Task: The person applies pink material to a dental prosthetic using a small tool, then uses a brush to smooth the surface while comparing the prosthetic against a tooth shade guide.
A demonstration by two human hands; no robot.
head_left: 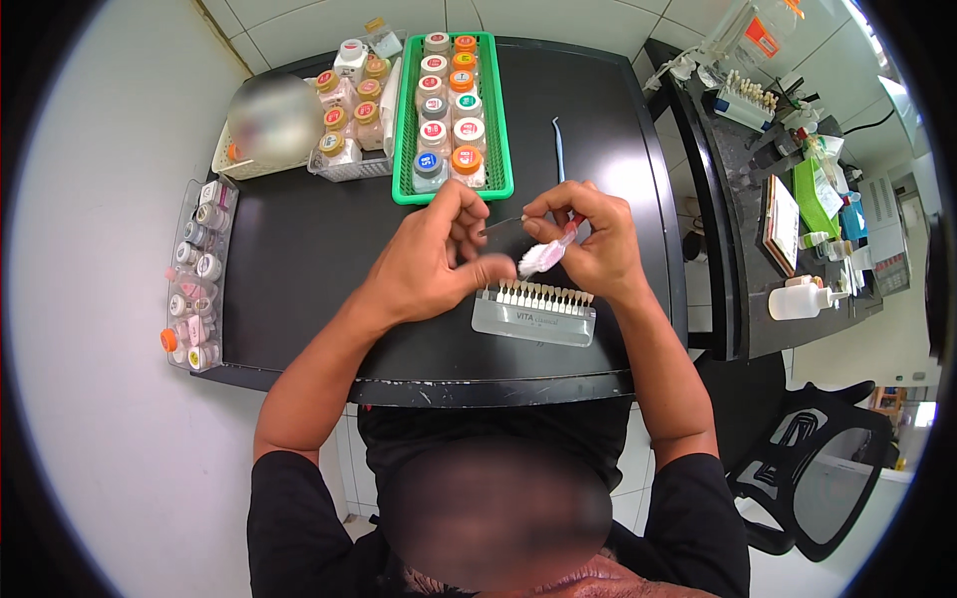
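Note:
My left hand [439, 259] pinches a thin dark metal tab [503, 225] between thumb and fingertips above the black table [299, 249]. My right hand [588, 239] holds a small brush with a pink-white tip [543, 257] close to that tab. Just below both hands lies a grey tooth shade guide [535, 311] with a row of several tooth-shaped tabs standing in it.
A green tray [404, 140] of small jars stands at the back, a white basket [344, 167] of jars beside it, a clear rack [194, 274] of jars at the left edge. A thin metal instrument [558, 148] lies right of the tray. A second desk [758, 199] and a black chair [817, 468] are on the right.

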